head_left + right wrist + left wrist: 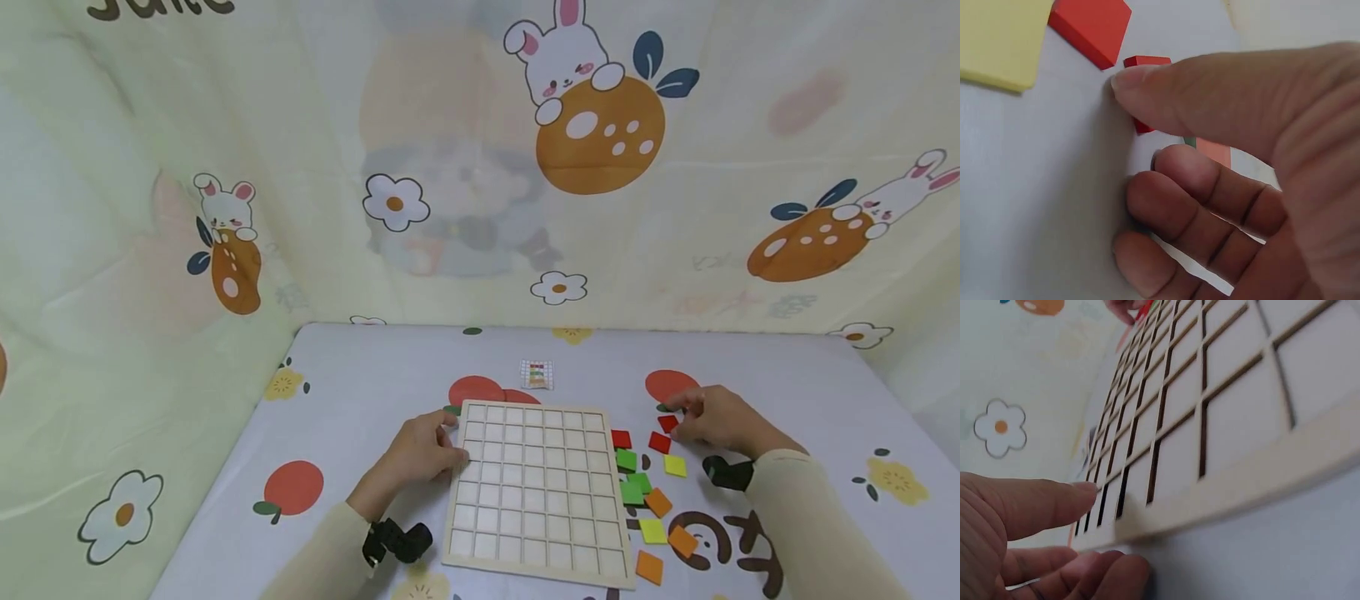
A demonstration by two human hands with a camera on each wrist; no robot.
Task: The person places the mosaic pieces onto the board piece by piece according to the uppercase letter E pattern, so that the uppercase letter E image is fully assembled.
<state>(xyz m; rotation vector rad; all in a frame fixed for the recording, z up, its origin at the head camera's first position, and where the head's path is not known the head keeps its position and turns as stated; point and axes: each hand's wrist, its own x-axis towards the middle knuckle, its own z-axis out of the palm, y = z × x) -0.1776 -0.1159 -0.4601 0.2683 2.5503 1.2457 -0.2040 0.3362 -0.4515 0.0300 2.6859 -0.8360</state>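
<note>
Across the print-covered counter [360, 375]: one wooden grid board [534, 492], set between the two hands. Left hand [423, 450]: curled at the board's left edge, thumb over the rim, holding it. Right hand [716, 419]: thumb at a red tile [667, 424], which lies to the right of the board; whether it is pinched, cannot tell. Step in hand, by judgement: picking up that tile; next move calls for a snug fingertip pinch and a clean lift. Other stock: a second red tile [660, 443], just beside the thumb and liable to be nudged; a third red tile [621, 439] by the board's right edge; three green tiles [626, 460], two yellow tiles [653, 531], three orange tiles [649, 567], scattered nearer; one small printed card [537, 375] beyond the board's far edge.
</note>
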